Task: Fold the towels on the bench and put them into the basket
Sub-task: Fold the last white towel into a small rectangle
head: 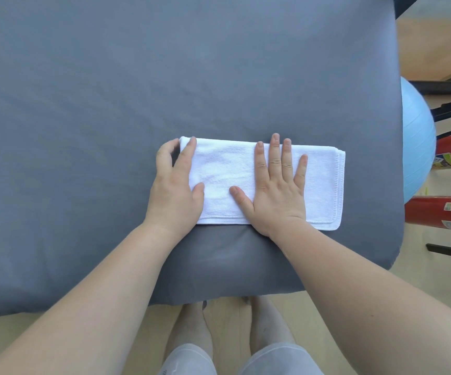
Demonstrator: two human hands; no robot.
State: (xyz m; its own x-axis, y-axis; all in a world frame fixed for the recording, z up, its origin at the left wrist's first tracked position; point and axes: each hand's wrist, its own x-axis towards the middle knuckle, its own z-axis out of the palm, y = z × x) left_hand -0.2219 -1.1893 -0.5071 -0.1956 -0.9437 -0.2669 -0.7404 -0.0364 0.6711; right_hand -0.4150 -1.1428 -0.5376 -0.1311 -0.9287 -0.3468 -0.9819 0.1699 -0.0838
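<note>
Head view: white towel (224, 171) folded to a strip, near counter (219, 77) front edge. Right hand (278, 190) spread flat, pressing it; left hand (177, 185) at left end, grip unclear. Suggest: pin middle, carry left end over squarely, align hems.

Blue gym ball (416, 147) w/ 2 red fire extinguishers (442, 215), rt side.

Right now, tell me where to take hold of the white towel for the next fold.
Probably the right short end, coming from the right. The towel lies flat as a long strip on the bench, and that end is bare, its stitched layers stacked. The right hand presses the middle; the left hand covers the other end.
</note>
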